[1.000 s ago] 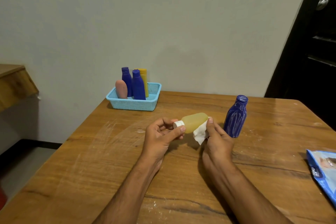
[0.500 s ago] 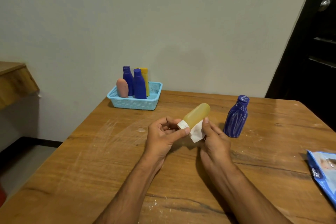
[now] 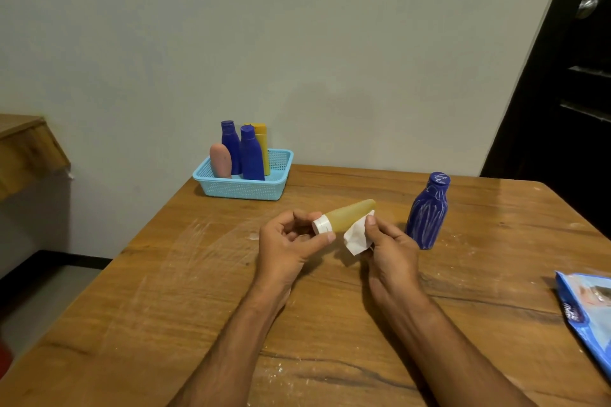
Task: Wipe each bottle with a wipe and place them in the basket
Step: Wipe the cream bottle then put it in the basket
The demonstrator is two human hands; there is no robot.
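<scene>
since half a second ago, tilted a little flatter: small translucent yellow plastic bottle with a white cap, far end lowered, cap end kept in place at the left; white wipe shifted slightly out to the right along the underside. from the head view: pinched at the white cap between thumb and curled fingers of the left hand, bottle held above the scratched brown wooden table, lying nearly level, base pointing away and to the right. pressed against the lower side of the bottle, crumpled white wipe, gripped in the curled fingers and thumb of the right hand. just right of the right hand, standing upright on the table, dark blue ribbed plastic bottle with pale streaks, apart from the hand. at the far left corner of the table near the wall, light blue perforated plastic basket, holding upright a rounded pink bottle, two dark blue bottles and a yellow bottle behind them. at the right edge, partly cut off, blue wipes packet lying flat on the table. beyond, pale grey wall and a dark door at the right.
</scene>
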